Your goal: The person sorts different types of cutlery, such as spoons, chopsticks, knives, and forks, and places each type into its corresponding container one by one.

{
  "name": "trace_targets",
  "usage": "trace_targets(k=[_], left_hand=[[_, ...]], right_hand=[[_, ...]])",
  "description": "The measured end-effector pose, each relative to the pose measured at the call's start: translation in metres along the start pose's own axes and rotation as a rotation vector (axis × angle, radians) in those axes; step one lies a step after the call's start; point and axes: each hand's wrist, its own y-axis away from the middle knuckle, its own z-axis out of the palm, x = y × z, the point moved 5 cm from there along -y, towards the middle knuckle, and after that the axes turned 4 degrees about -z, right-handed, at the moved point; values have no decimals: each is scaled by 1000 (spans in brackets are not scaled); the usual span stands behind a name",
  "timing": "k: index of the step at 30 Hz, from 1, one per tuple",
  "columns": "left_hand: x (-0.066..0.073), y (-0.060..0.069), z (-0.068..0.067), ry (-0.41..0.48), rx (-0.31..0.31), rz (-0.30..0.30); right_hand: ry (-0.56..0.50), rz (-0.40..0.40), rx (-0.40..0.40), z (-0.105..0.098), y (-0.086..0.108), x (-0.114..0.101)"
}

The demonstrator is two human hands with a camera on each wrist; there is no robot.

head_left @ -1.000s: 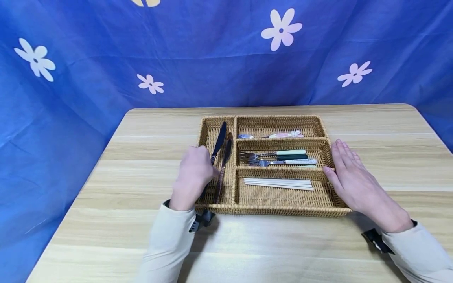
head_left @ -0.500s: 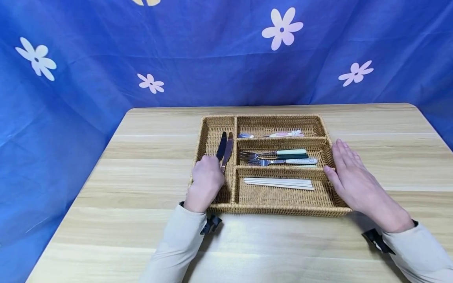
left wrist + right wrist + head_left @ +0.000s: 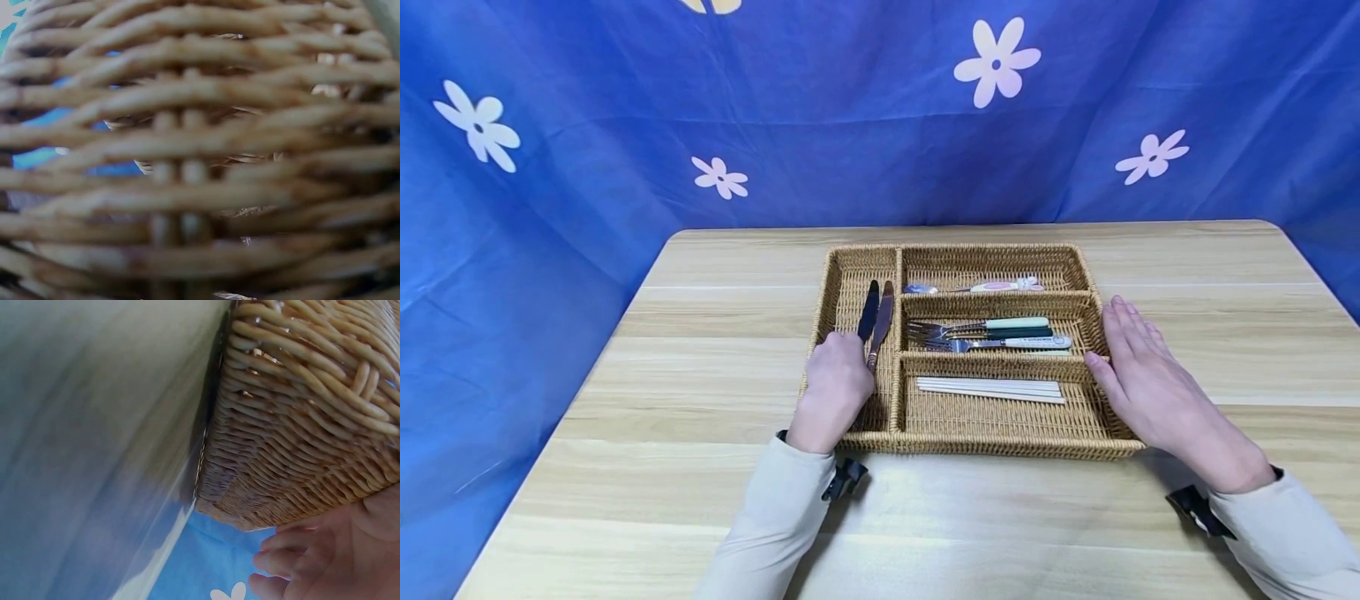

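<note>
A wicker cutlery tray [image 3: 1000,448] lies on the table. Two table knives share its long left compartment: a dark-bladed knife [image 3: 868,312] and a brownish knife [image 3: 882,321] beside it. With curled fingers, my left hand [image 3: 835,379] reaches into that compartment and grips the dark-bladed knife; the handle is hidden beneath the hand. Against the tray's right side rests my right hand [image 3: 1157,392], fingers straight and thumb by the rim. The right wrist view shows its fingers [image 3: 284,556] along the wicker wall [image 3: 281,456]. Blurred weave [image 3: 200,144] fills the left wrist view.
Within the tray, a spoon [image 3: 1000,285] with a pale pink handle lies in the top right compartment. Several forks [image 3: 992,333] occupy the middle one, and white chopsticks [image 3: 992,388] the lower. A blue flowered cloth [image 3: 850,125] hangs behind the wooden table [image 3: 700,350].
My left hand has moved right, deeper over the left compartment, and both knives have slid toward the tray's near end. During the last half second little differs. My right hand stays put.
</note>
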Motion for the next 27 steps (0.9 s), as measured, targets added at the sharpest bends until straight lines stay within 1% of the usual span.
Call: trace_targets(k=[8, 13, 18, 23, 27], left_hand=[[0, 1, 0, -14, 6, 3], [0, 3, 1, -28, -7, 7], [0, 6, 3, -33, 3, 44], [-1, 11, 3, -19, 10, 69], [-2, 19, 0, 34, 48, 129]], right_hand=[[-13, 8, -3, 0, -1, 0], [-14, 6, -2, 1, -1, 0], [-15, 14, -1, -1, 0, 1], [-18, 24, -7, -1, 1, 2], [-22, 35, -10, -1, 0, 0]])
